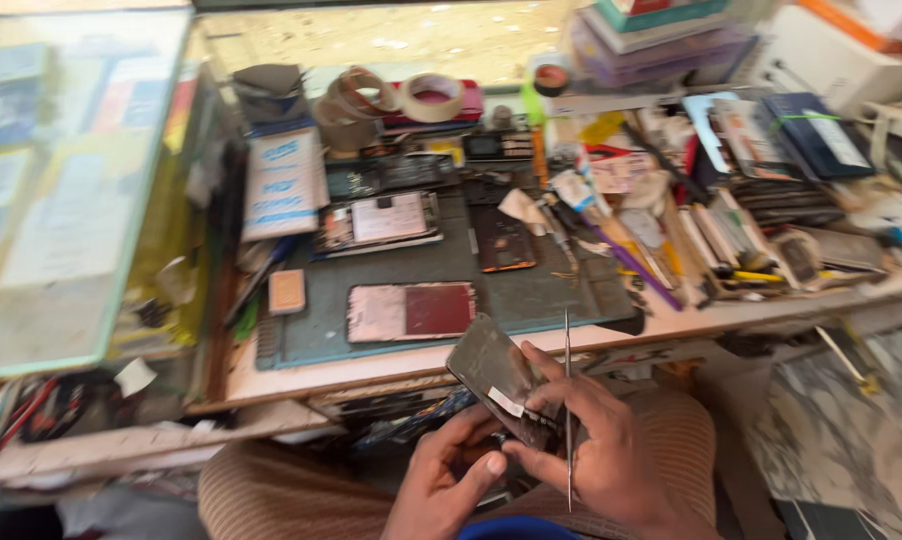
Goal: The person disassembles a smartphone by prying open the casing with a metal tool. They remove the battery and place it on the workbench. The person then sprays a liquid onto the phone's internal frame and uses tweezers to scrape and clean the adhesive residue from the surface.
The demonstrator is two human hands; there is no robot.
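Note:
Low in the head view, over my lap, both hands hold a dark phone panel (496,368) tilted up to the left. My left hand (441,480) grips its lower end from below, thumb pressed near its bottom edge. My right hand (601,445) wraps the panel's right side and also holds a thin metal pick (568,400) standing upright between its fingers. A white sticker shows on the panel near my right thumb.
A dark work mat (531,290) on the bench carries an opened phone (411,310), another opened phone (381,222) and a dark panel (501,238). Tape rolls (431,97) sit at the back. Tools and clutter (731,230) fill the right. A glass case (71,190) stands left.

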